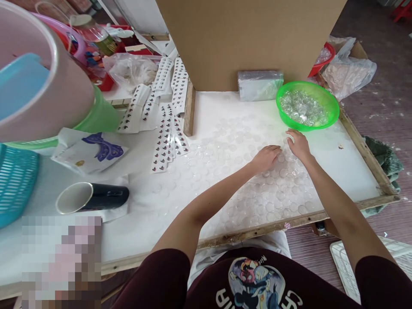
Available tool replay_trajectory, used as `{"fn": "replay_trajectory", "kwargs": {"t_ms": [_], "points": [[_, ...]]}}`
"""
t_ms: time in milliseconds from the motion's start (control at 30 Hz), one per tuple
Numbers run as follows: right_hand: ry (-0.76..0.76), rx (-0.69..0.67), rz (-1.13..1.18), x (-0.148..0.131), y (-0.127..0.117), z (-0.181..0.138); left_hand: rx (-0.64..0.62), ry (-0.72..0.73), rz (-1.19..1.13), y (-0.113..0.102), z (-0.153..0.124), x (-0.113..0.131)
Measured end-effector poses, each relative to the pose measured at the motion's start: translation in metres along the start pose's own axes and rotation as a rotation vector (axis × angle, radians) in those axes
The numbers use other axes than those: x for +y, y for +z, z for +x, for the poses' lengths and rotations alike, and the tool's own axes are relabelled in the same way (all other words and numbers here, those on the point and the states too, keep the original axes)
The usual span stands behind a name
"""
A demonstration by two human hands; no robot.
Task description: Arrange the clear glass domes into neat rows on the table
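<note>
Many clear round discs (270,207) lie spread over the white tabletop (350,171), densest just in front of me. My left hand (265,159) rests low over them at the middle right, its fingers stretched to the right and partly covering some discs. Close by on the right is my right hand (298,145), with a gap between thumb and fingers, just below the green bowl (309,126). More clear, shiny pieces (302,109) fill that bowl. Nothing distinct shows in either hand, though small clear pieces under the fingertips would be hard to see.
A large cardboard sheet (251,38) stands at the back, with a wrapped clear block (260,86) against it. Sticker strips (165,137) lie left of a wooden bar (189,111). A black mug (107,196) lies on its side near stacked tubs (69,90). Wooden edging (363,148) borders the table.
</note>
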State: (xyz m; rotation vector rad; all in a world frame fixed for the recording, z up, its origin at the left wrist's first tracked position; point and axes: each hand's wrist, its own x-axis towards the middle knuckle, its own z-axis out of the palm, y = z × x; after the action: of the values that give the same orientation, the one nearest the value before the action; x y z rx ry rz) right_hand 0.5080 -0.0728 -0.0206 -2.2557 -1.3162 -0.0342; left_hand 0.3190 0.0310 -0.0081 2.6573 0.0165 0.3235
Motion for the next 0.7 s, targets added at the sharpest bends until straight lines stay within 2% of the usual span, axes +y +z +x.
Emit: {"fn": "replay_trajectory", "kwargs": {"t_ms": [133, 367, 467, 567, 700], "points": [[0.020, -0.078, -0.077, -0.001, 0.010, 0.016, 0.034, -0.010, -0.042, -0.003, -0.009, 0.001], [0.068, -0.055, -0.057, 0.006, 0.008, 0.017, 0.082, -0.078, -0.076, -0.020, -0.028, -0.017], [0.008, -0.033, -0.052, 0.002, 0.010, 0.017, 0.100, -0.096, -0.077, -0.023, -0.032, -0.021], [-0.058, -0.069, -0.042, -0.003, 0.014, 0.021, 0.105, -0.102, -0.094, -0.025, -0.036, -0.023], [-0.013, -0.106, -0.086, -0.006, 0.017, 0.029, 0.136, -0.192, -0.116, -0.032, -0.043, -0.032]]}}
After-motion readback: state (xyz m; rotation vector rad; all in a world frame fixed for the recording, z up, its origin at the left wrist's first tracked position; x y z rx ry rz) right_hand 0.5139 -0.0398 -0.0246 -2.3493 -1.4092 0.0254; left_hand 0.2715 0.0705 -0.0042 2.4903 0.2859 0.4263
